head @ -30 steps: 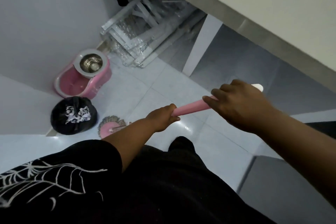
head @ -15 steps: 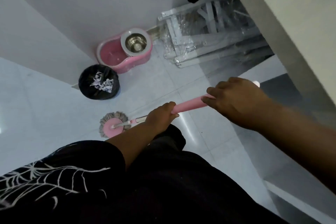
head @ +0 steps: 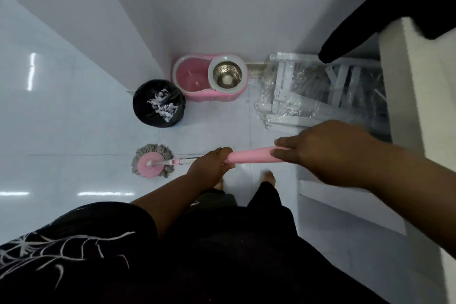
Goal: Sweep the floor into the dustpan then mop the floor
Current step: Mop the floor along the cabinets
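The mop handle [head: 251, 156] is pink between the fingers [head: 223, 153] of the left hand [head: 209, 168] and the fingers [head: 283, 142] of the right hand [head: 328, 153]. Beyond the left fingers, the mop head [head: 151, 161] is a pink disc ringed with grey strands. Farther off, the bucket [head: 187, 79] is pink with a white-rimmed silvery basket, and the bin [head: 145, 116] is black with white scraps. The sleeve [head: 61, 249] is black with white web lines.

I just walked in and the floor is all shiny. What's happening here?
A person is mopping. Both hands grip the pink mop handle, the left hand lower down and the right hand near the top. The round mop head rests on the white tiled floor, close to a black-lined bin and a pink spin-mop bucket by the wall.
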A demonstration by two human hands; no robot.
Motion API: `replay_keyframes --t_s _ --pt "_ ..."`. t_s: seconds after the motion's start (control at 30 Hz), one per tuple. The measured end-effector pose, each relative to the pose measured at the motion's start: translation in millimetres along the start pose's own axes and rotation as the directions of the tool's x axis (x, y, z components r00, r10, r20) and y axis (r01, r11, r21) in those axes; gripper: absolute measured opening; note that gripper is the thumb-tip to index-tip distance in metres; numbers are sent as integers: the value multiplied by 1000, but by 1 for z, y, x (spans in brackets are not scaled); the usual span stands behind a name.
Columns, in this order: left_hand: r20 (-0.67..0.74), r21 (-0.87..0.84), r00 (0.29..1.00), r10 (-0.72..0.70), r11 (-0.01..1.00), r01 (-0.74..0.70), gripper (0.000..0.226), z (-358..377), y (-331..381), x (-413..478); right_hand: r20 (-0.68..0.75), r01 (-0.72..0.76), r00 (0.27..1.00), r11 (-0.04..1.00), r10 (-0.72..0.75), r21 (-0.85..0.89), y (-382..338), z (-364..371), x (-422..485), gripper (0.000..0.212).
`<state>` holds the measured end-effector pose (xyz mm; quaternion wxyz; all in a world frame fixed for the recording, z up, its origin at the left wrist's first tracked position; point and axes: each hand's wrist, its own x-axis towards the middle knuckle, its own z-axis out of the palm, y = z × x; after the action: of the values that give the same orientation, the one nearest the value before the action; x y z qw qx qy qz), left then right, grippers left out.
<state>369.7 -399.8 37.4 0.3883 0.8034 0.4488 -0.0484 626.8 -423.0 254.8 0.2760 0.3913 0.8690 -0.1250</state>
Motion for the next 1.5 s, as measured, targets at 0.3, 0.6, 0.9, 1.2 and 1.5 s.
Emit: replay_keyframes --t_s 0.3,0.6,0.9,1.2,1.5 --pt "-127 -252 913 -388 903 348 33 16 33 22 99 375 926 915 -364 -150 52 2 32 72" --pt "-302 -454 749 -589 780 430 33 31 26 4 138 505 863 832 -486 -228 40 -21 66 70" --pt "-378 -574 609 -697 693 436 35 29 -30 -31 187 527 850 794 -492 -303 -24 -53 117 72" --pt "-335 -596 524 -783 607 525 40 -1 -145 -114 157 533 842 753 -515 -387 -142 -99 210 68" --pt "-180 -584 415 -892 436 685 51 -29 -249 -168 130 550 829 754 -544 -359 -230 -116 300 64"
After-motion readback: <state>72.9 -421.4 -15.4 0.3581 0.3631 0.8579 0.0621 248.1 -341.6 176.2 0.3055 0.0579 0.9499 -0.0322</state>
